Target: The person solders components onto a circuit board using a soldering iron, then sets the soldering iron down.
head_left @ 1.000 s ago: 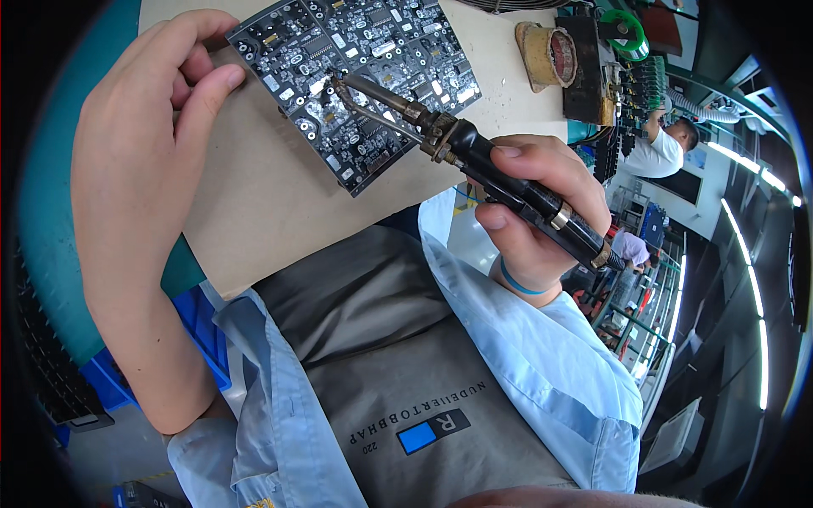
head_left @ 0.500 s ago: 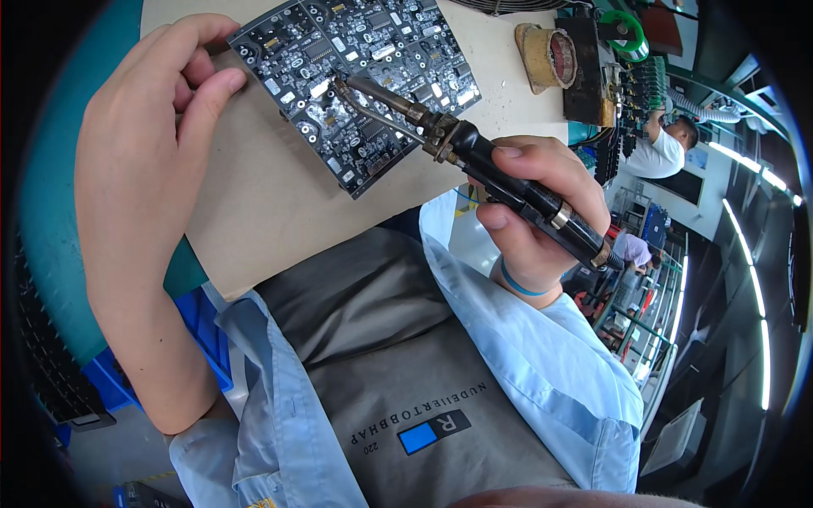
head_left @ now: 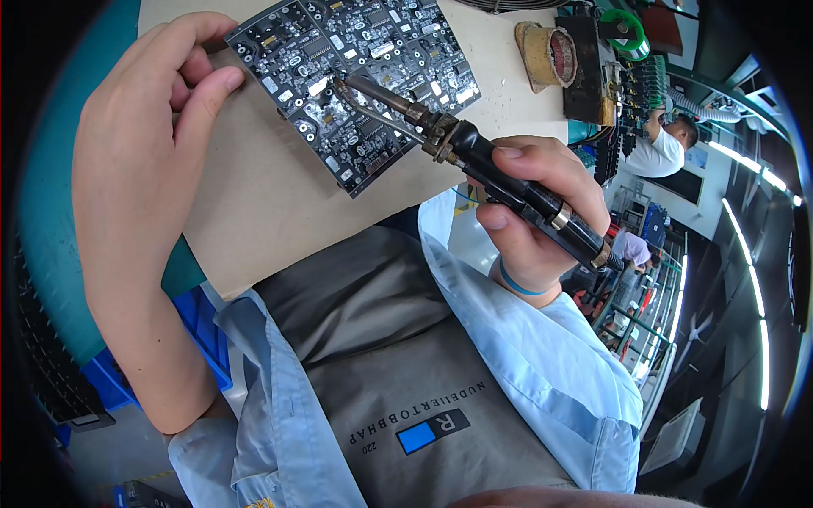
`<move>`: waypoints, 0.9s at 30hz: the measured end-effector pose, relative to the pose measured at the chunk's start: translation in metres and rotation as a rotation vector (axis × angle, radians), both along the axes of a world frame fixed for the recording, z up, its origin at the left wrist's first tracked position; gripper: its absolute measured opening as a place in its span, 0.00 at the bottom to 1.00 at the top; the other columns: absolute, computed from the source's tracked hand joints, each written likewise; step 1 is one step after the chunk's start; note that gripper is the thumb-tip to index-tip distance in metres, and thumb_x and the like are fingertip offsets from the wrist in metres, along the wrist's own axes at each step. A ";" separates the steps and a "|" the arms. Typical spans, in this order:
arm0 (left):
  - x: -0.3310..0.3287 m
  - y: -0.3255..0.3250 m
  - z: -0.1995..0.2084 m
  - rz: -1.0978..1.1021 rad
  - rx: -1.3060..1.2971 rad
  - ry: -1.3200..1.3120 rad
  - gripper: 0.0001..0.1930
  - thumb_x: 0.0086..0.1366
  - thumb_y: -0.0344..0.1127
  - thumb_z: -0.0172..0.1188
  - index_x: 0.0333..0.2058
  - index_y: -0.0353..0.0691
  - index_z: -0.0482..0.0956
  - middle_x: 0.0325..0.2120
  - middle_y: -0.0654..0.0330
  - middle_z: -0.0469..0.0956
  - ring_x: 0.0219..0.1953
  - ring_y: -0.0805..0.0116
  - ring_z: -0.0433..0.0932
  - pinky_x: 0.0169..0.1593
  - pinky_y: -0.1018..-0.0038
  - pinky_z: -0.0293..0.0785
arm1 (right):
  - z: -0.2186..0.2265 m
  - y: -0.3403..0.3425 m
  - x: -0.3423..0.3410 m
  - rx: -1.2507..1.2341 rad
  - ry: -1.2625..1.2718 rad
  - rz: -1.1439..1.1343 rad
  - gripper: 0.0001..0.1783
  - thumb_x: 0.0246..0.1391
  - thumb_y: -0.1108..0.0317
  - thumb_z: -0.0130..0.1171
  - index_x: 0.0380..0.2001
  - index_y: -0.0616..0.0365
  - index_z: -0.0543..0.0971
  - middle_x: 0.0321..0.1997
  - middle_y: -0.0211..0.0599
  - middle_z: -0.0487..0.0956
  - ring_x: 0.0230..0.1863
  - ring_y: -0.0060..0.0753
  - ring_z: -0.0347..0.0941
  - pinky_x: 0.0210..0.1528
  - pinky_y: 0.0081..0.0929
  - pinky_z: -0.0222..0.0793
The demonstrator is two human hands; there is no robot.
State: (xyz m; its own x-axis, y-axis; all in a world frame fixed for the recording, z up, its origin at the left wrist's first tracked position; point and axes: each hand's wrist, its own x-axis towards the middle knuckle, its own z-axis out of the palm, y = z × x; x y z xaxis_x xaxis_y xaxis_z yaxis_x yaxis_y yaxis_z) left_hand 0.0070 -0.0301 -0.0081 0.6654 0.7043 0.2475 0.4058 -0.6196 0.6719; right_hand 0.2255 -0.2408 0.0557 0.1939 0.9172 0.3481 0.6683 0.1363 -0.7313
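A dark circuit board (head_left: 385,63), packed with small chips and pale parts, is tilted above a tan sheet. My left hand (head_left: 140,127) grips its left corner with curled fingers, the thumb close to the edge. In my right hand (head_left: 550,203) is a black soldering iron (head_left: 500,169) with a thin metal tube fixed alongside its shaft. The iron slants up and left, its tip at the left-middle part of the board; whether it touches is hard to tell. Fingers and thumb wrap round the handle.
The tan sheet (head_left: 246,203) covers a green work surface (head_left: 63,195). At the back right stand a crusty yellowish round holder (head_left: 542,55), a green solder spool (head_left: 625,35) and a row of green connectors (head_left: 648,83). Another person (head_left: 665,148) works farther right. Blue bins (head_left: 199,326) sit below left.
My left hand has shifted very slightly left at the board's corner. The soldering iron and my right hand stay in place.
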 end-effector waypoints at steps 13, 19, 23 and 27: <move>0.001 0.001 0.004 0.010 -0.067 0.029 0.16 0.64 0.27 0.65 0.51 0.38 0.81 0.28 0.66 0.71 0.27 0.76 0.65 0.31 0.79 0.65 | 0.006 0.007 -0.002 -0.014 -0.054 0.113 0.23 0.40 0.76 0.77 0.43 0.66 0.83 0.40 0.46 0.86 0.39 0.40 0.84 0.43 0.28 0.79; 0.000 0.001 0.004 0.008 -0.053 0.024 0.16 0.64 0.27 0.65 0.51 0.38 0.81 0.28 0.66 0.71 0.27 0.77 0.65 0.31 0.79 0.65 | 0.007 0.009 -0.004 -0.021 -0.042 0.134 0.22 0.41 0.76 0.77 0.43 0.66 0.83 0.40 0.45 0.85 0.39 0.40 0.84 0.43 0.28 0.79; -0.003 0.003 0.003 0.013 -0.069 0.033 0.15 0.64 0.27 0.65 0.51 0.38 0.81 0.28 0.66 0.71 0.27 0.77 0.65 0.30 0.79 0.64 | 0.007 0.009 -0.004 -0.016 -0.038 0.134 0.22 0.41 0.76 0.77 0.43 0.66 0.83 0.40 0.45 0.85 0.40 0.40 0.84 0.43 0.28 0.79; 0.002 0.002 0.002 -0.001 -0.064 0.018 0.16 0.65 0.27 0.65 0.51 0.38 0.81 0.28 0.66 0.71 0.27 0.77 0.65 0.30 0.79 0.64 | 0.006 0.005 -0.002 -0.018 -0.056 0.078 0.23 0.40 0.76 0.77 0.43 0.66 0.83 0.40 0.45 0.85 0.40 0.40 0.84 0.43 0.29 0.79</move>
